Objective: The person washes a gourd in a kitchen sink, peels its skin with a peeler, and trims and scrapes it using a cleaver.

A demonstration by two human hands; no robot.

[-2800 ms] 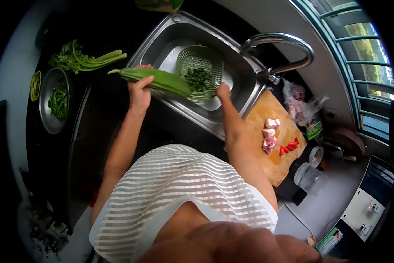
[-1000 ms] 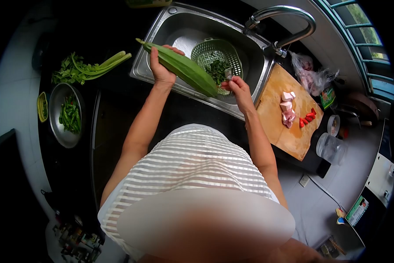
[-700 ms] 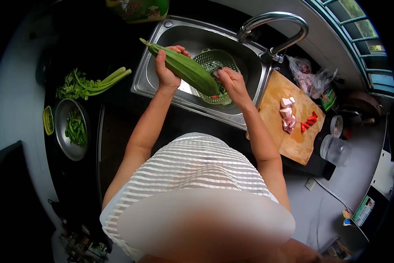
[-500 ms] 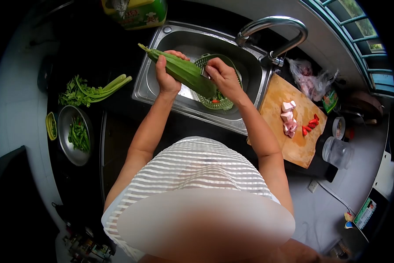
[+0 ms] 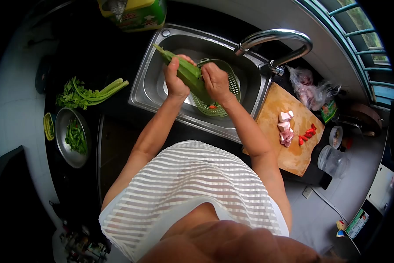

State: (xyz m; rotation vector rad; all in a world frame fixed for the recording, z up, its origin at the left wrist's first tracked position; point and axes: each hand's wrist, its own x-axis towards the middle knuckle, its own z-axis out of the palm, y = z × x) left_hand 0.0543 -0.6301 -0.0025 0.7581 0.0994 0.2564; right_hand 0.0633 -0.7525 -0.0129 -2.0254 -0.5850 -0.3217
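A long green gourd lies tilted in my left hand, its stem end pointing up and left. The fingers wrap round it near the middle. My right hand is closed against the gourd's upper right side, round a small tool that is mostly hidden by the fingers. Beneath both hands, a green perforated basket stands in the steel sink. Leafy greens and a bit of red show inside the basket, partly covered by the gourd and my right hand.
Right of the sink, a wooden cutting board bears meat pieces and red chillies. The faucet arches behind. Celery and a metal bowl of green peppers lie left. A plastic jar stands right.
A small tool came up from the basket in my right hand, which moved onto the gourd and along it toward my left hand. The gourd shifted slightly right and down. The view has shifted too.
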